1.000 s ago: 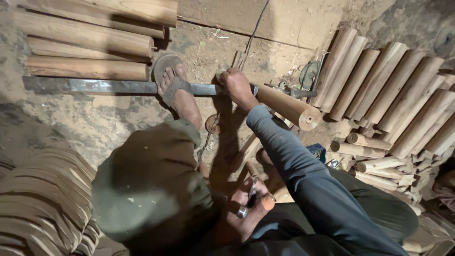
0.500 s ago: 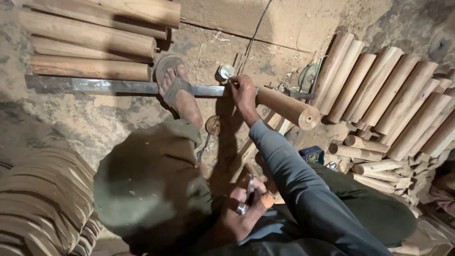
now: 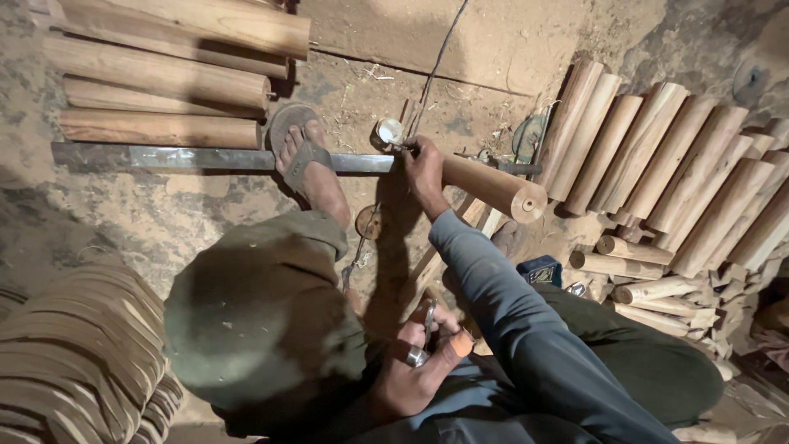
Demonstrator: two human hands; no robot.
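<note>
Wooden cylinder (image 3: 493,185) lies on the floor under the right hand (image 3: 423,168), which closes over its near end. Judged stiff, fairly heavy, smooth, prone to rolling; grip around the girth. Left hand (image 3: 411,374) pinches a small metal tool (image 3: 429,316).

I see a pale, round, turned wooden cylinder (image 3: 493,186) lying level just above the dirt floor at centre, its flat cut end face pointing right and slightly near, its left end against a long grey flat metal bar (image 3: 164,158). Nearer, a small thin metal tool (image 3: 429,316) stands almost upright.
</note>
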